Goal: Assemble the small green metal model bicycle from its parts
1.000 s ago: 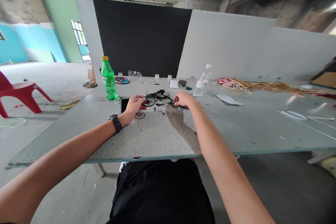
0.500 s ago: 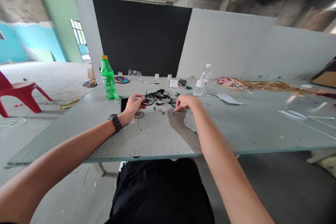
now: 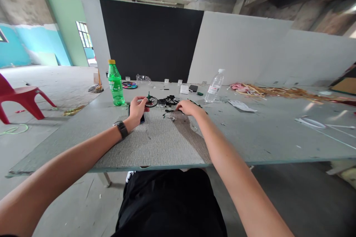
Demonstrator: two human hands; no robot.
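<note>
Inward from the tabletop's [image 3: 250, 133] near edge, black parts [image 3: 171, 100] are flanked by the left hand [image 3: 137, 109], holding a spoked wheel [image 3: 151, 102], and, closer, the narrowed right hand [image 3: 188, 107], its grip unclear.

The left hand [image 3: 137, 109], with a dark watch [image 3: 121, 129] at its wrist, holds a small black spoked wheel [image 3: 151, 102] with a green piece attached, above the grey table [image 3: 278, 129]. The right hand [image 3: 189, 107] has its fingertips down beside a cluster of small dark parts [image 3: 170, 100], its grip too small to make out. A green bottle [image 3: 115, 86] with a yellow cap stands beyond the left hand, a clear bottle [image 3: 214, 87] beyond the right, near a white paper sheet [image 3: 241, 106]
</note>
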